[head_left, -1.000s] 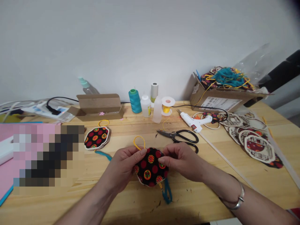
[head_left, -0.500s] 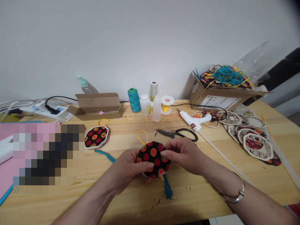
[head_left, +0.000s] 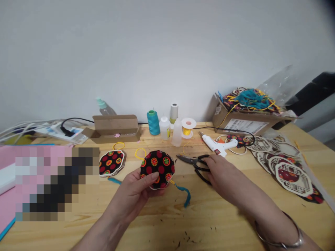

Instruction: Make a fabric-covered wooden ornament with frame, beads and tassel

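Where both hands pinched the ornament a moment earlier, the right hand [head_left: 225, 177] has now let go and moved to the black-handled scissors [head_left: 202, 170]. Its fingers lie over the handles, though whether they grip them is hard to tell. The left hand [head_left: 132, 191] alone holds the round cloth ornament [head_left: 157, 169], its thumb pressed on the face, just above the wooden table [head_left: 209, 223] near the middle. The ornament is black with red dots and orange-and-green flowers, and has a pale edge. A yellow loop [head_left: 140, 152] sticks out at its left and a teal tassel [head_left: 183, 195] trails to the right. A stack of matching ornaments [head_left: 112, 162] lies just beyond the left hand. Farther back, a cardboard box [head_left: 222, 118] carries a white shipping label [head_left: 244, 126], its print too small to read.
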Action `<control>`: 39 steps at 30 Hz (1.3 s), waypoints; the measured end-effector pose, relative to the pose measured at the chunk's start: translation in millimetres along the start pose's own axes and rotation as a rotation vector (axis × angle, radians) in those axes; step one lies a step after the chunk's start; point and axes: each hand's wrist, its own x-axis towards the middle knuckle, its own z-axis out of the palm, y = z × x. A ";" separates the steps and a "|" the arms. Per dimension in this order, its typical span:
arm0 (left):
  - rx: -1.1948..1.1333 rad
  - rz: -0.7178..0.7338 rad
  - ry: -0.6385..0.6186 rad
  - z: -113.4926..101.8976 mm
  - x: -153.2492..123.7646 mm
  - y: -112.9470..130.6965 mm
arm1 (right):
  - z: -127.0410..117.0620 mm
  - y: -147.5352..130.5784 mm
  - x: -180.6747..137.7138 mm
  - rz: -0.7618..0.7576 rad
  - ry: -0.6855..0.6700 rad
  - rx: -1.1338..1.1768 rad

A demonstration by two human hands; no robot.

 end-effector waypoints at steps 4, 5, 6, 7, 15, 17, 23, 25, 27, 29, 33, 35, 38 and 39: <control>-0.041 0.013 -0.007 -1.0 1.4 -0.7 | 5.5 -1.8 -0.9 0.036 -0.057 -0.109; -0.044 0.013 -0.014 -1.3 1.7 -1.0 | 4.8 -3.2 -1.1 0.046 -0.070 -0.126; -0.049 0.011 -0.016 -1.3 1.9 -1.2 | 3.6 -4.2 -1.4 0.054 -0.077 -0.130; -0.059 0.008 -0.013 -1.2 1.9 -1.3 | 2.1 -4.7 -1.9 0.056 -0.077 -0.117; -0.127 0.025 0.027 0.4 -0.1 0.7 | -13.2 -13.2 1.0 0.148 0.055 0.309; -0.140 0.027 0.021 0.7 -0.1 0.9 | -18.1 -21.9 2.3 0.135 0.095 0.498; -0.171 0.034 0.021 2.0 0.0 -1.2 | -32.6 -48.1 -6.9 0.079 0.020 0.787; -0.171 0.035 0.026 1.2 0.5 -2.7 | -31.4 -54.9 -10.1 0.063 0.038 0.694; -0.172 0.043 0.030 0.3 1.4 -4.3 | -23.8 -60.2 -11.0 0.071 0.100 0.583; -0.177 0.063 0.027 0.0 2.4 -5.9 | -11.7 -63.5 -10.0 0.077 0.207 0.467; -0.202 0.097 0.029 2.0 2.9 -7.6 | 9.9 -64.5 -8.6 0.024 0.370 0.272; -0.211 0.097 0.053 3.8 2.2 -7.9 | 14.4 -64.3 -9.3 0.003 0.401 0.205; -0.230 0.097 0.081 6.4 1.0 -8.6 | 15.8 -65.9 -10.6 -0.017 0.395 0.149; -0.236 0.098 0.086 7.1 0.7 -9.1 | 15.9 -66.8 -10.7 -0.025 0.388 0.144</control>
